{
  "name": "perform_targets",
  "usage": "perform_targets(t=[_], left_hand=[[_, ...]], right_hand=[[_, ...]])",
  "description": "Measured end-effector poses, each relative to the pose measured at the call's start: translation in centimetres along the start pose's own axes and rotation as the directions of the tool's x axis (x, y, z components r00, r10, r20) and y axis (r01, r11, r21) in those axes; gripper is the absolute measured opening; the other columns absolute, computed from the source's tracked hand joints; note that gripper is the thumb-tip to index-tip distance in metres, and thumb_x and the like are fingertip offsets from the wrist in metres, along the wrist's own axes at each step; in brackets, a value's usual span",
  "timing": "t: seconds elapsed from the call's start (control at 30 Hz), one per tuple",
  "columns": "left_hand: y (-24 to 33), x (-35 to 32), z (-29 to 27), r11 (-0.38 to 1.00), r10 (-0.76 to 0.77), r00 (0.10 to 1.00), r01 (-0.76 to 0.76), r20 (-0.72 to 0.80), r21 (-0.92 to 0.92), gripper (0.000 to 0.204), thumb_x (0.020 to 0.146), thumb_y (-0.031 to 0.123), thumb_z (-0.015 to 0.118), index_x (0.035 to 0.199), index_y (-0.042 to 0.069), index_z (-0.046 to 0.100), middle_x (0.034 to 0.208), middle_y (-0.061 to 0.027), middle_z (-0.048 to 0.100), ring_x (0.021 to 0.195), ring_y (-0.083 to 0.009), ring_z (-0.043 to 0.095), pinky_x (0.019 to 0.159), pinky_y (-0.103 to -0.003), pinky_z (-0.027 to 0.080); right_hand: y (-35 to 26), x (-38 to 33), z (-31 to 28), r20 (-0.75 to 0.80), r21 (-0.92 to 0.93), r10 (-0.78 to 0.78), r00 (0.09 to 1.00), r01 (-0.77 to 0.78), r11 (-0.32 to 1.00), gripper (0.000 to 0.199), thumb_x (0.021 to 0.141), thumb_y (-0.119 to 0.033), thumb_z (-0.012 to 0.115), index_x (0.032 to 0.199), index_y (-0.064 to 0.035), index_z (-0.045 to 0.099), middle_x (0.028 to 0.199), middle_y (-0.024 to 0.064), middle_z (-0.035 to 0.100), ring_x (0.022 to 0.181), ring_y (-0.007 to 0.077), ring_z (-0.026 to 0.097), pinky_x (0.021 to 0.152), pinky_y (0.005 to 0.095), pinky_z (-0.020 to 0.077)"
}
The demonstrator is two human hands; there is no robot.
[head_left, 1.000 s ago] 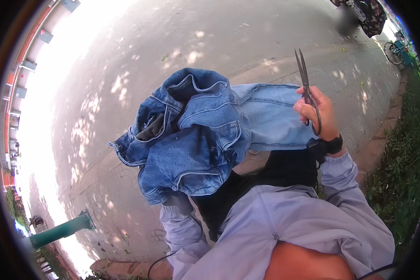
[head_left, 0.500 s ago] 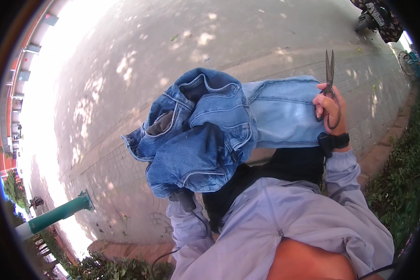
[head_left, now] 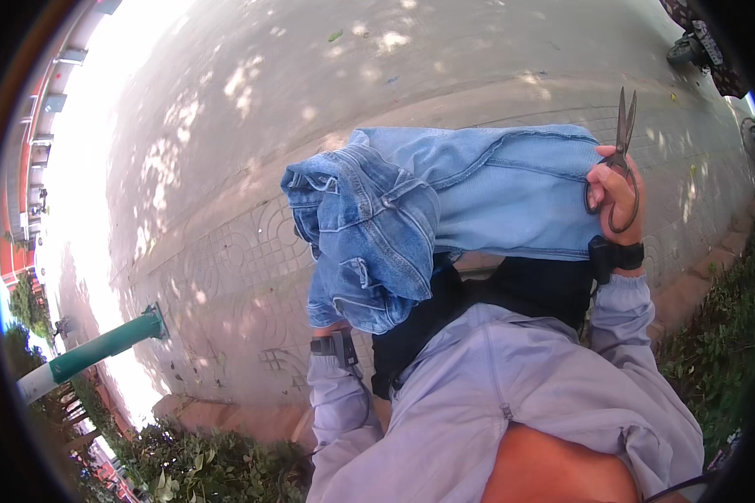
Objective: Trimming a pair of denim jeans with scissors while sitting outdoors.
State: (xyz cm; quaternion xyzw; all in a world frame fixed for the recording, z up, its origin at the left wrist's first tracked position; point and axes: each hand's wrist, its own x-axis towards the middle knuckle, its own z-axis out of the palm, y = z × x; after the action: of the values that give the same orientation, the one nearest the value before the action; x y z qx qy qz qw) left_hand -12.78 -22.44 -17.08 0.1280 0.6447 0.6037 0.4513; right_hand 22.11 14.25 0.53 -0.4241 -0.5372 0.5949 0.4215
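A pair of blue denim jeans [head_left: 512,193] stretches across my lap. Its paler leg lies out flat to the right, while the darker waist part is bunched up on the left. Dark metal scissors [head_left: 624,138] point away from me, blades slightly apart. My right hand [head_left: 622,197] is closed around their handles and rests at the end of the pale leg. Under the bunched denim sits my left hand [head_left: 335,327]; only a strip near the wrist shows and its fingers are hidden by the cloth.
Paved ground [head_left: 235,243] spreads around me with patches of sunlight. A green and white post [head_left: 109,344] stands at the lower left. Bushes [head_left: 713,335] grow behind a brick edging on the right, with more at the lower left. Part of a parked vehicle [head_left: 700,46] shows at the upper right.
The bunched waist part has turned over and dropped lower, now more compact, so more of the pale leg shows. My right hand and the scissors appear slightly farther right.
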Motion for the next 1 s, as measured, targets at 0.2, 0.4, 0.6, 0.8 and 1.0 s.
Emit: perform_targets(t=[0.2, 0.4, 0.6, 0.8, 1.0], left_hand=[[-3.7, -1.5, -4.9, 0.985, 0.089, 0.995, -0.094, 0.039, 0.145, 0.056, 0.095, 0.014, 0.063, 0.146, 0.003, 0.041, 0.146, -0.0115, 0.05, 0.126, -0.0209, 0.053, 0.104, -0.034, 0.045], [2.5, -3.3, -4.4, 0.95, -0.245, 0.901, 0.15, -0.358, -0.273, 0.026, 0.095, 0.013, 0.063, 0.119, 0.003, 0.058, 0.113, -0.0072, 0.067, 0.097, -0.0229, 0.067, 0.084, -0.034, 0.054], [12.6, -4.1, 3.7, 0.959, 0.28, 0.839, -0.26, -0.467, 0.109, 0.025, 0.1, 0.017, 0.057, 0.118, 0.0, 0.057, 0.112, -0.0111, 0.066, 0.101, -0.0213, 0.065, 0.088, -0.033, 0.051], [17.3, -3.2, 11.1, 0.918, 0.397, 0.909, -0.393, -0.13, 0.057, 0.042, 0.102, 0.019, 0.053, 0.135, -0.006, 0.048, 0.128, -0.0148, 0.059, 0.117, -0.0203, 0.057, 0.102, -0.035, 0.044], [19.8, -3.2, 16.7, 0.847, 0.52, 0.854, -0.519, 0.029, 0.116, 0.061, 0.096, 0.027, 0.063, 0.142, -0.006, 0.042, 0.138, -0.0166, 0.051, 0.125, -0.0247, 0.051, 0.109, -0.039, 0.036]], right_hand=[[-0.2, 0.2, 1.4, 0.022, 0.005, 0.016, 1.0, -0.016, 1.0, 0.036, 0.088, -0.017, 0.063, 0.118, 0.0025, 0.057, 0.078, 0.0069, 0.062, 0.056, 0.0084, 0.05, 0.051, 0.0223, 0.0419], [-0.2, 0.1, 0.1, -0.028, -0.012, 0.015, 1.0, -0.015, 1.0, 0.037, 0.088, -0.017, 0.062, 0.118, 0.003, 0.057, 0.078, 0.0077, 0.062, 0.056, 0.0087, 0.05, 0.051, 0.0224, 0.0419], [-0.4, 0.1, 0.6, 0.012, -0.03, 0.002, 1.0, -0.002, 1.0, 0.037, 0.088, -0.017, 0.062, 0.118, 0.0027, 0.057, 0.078, 0.0078, 0.062, 0.056, 0.0086, 0.05, 0.051, 0.0223, 0.0421], [-0.5, -0.1, 0.8, -0.005, -0.026, 0.013, 1.0, -0.013, 1.0, 0.036, 0.088, -0.016, 0.064, 0.118, 0.0023, 0.057, 0.078, 0.0077, 0.062, 0.056, 0.0083, 0.051, 0.051, 0.0222, 0.042], [-0.5, -0.1, 0.2, -0.002, -0.013, 0.023, 1.0, -0.023, 1.0, 0.036, 0.089, -0.016, 0.063, 0.119, 0.0024, 0.056, 0.078, 0.0072, 0.062, 0.056, 0.0079, 0.05, 0.051, 0.0218, 0.0416]])
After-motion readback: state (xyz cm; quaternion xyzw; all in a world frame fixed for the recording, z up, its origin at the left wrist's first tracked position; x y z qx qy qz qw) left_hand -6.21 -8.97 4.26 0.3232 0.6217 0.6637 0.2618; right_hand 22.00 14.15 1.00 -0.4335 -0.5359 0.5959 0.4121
